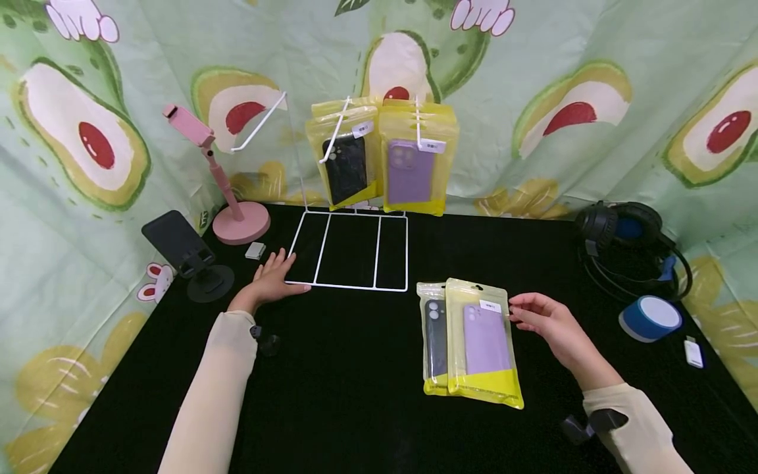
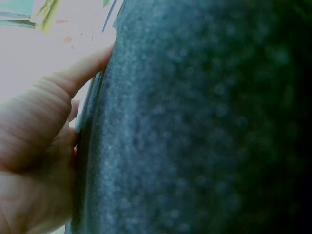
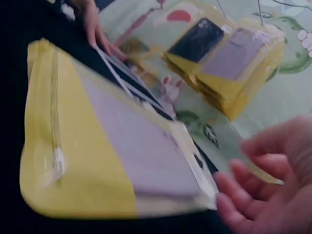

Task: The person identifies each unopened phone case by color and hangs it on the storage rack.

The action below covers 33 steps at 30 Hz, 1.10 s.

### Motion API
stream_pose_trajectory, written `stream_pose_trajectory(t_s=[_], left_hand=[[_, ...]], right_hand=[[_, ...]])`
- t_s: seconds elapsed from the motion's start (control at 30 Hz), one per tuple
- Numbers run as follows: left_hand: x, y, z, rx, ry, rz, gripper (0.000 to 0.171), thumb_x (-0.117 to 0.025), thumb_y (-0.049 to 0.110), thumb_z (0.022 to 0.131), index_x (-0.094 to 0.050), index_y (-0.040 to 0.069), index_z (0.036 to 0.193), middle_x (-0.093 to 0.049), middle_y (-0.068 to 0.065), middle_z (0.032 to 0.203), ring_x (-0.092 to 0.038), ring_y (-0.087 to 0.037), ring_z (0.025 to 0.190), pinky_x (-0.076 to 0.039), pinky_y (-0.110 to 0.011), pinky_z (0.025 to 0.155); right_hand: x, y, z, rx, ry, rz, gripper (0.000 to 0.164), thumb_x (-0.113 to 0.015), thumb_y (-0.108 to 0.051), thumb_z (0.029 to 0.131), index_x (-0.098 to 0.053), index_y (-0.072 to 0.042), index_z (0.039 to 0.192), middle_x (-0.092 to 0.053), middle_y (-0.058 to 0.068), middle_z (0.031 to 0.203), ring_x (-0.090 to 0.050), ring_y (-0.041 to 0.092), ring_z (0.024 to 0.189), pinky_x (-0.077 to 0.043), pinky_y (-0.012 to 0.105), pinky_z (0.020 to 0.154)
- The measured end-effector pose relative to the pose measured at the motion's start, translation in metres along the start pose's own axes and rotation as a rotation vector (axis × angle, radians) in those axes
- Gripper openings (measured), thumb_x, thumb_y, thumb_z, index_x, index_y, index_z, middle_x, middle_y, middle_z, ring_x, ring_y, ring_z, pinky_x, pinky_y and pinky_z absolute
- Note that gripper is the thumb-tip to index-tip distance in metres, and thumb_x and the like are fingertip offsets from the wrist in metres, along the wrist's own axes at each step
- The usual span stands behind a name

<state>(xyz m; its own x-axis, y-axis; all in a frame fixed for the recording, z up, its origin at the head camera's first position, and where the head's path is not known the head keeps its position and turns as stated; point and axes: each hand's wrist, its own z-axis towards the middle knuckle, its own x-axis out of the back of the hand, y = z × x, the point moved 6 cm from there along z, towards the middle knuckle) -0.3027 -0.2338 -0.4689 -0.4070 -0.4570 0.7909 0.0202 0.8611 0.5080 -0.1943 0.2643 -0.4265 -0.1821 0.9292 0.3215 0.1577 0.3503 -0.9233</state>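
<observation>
My left hand (image 1: 271,283) lies with spread fingers at the front left corner of a white wire display rack (image 1: 343,286), its thumb along the front wire. Two yellow zip pouches lie on the black tabletop, partly overlapping. On top is the pouch with a purple phone case (image 1: 487,339); beneath its left side is one with a black phone case (image 1: 436,336). Right beside the top pouch's upper right edge is my right hand (image 1: 551,327), fingers loosely bent. In the right wrist view, fingertips (image 3: 224,190) meet the pouch's hole end, with the thumb apart.
Similar pouches with a black case (image 1: 346,168) and a purple case (image 1: 410,172) hang from the rack's hooks. At left stand a pink phone stand (image 1: 239,222) and a black one (image 1: 210,283), near a small white block (image 1: 255,251). Headphones (image 1: 628,224), a blue cylinder (image 1: 642,322) and a USB stick (image 1: 693,353) sit right.
</observation>
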Motion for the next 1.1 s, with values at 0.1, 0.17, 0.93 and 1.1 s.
stream_pose_trajectory(t_s=[0.1,0.17,0.93,1.1], left_hand=[[-0.001,0.0,0.0,0.004,0.001,0.005,0.099,-0.06,0.056,0.085,-0.008,0.005,0.152,0.009,-0.022,0.156,0.014,-0.039,0.141,0.008,-0.057,0.11],[-0.001,0.0,0.0,0.005,0.001,0.009,0.099,-0.06,0.057,0.085,-0.008,0.004,0.152,0.009,-0.023,0.155,0.014,-0.039,0.141,0.008,-0.057,0.11],[-0.003,-0.001,0.003,-0.001,0.003,0.011,0.098,-0.06,0.056,0.085,-0.008,0.005,0.152,0.009,-0.023,0.156,0.014,-0.04,0.141,0.009,-0.058,0.109],[-0.002,-0.002,0.002,0.007,0.004,-0.015,0.098,-0.06,0.055,0.086,-0.008,0.005,0.152,0.011,-0.021,0.156,0.016,-0.038,0.141,0.011,-0.057,0.109]], right_hand=[[0.0,0.006,-0.006,-0.009,-0.084,-0.113,0.045,-0.057,-0.02,0.094,-0.044,0.006,0.129,-0.051,0.023,0.123,-0.057,0.022,0.102,-0.048,0.034,0.086],[0.0,0.01,-0.01,-0.022,-0.134,-0.16,0.049,-0.058,-0.02,0.093,-0.042,0.006,0.131,-0.049,0.025,0.126,-0.056,0.026,0.105,-0.048,0.039,0.088],[-0.04,-0.003,-0.007,-0.126,-0.164,-0.586,0.072,-0.073,-0.02,0.081,-0.035,0.003,0.138,-0.054,0.024,0.103,-0.057,0.025,0.08,-0.051,0.035,0.064],[-0.04,-0.002,-0.003,-0.093,-0.159,-0.508,0.065,-0.069,-0.013,0.084,-0.037,0.001,0.138,-0.058,0.017,0.096,-0.056,0.022,0.076,-0.048,0.034,0.064]])
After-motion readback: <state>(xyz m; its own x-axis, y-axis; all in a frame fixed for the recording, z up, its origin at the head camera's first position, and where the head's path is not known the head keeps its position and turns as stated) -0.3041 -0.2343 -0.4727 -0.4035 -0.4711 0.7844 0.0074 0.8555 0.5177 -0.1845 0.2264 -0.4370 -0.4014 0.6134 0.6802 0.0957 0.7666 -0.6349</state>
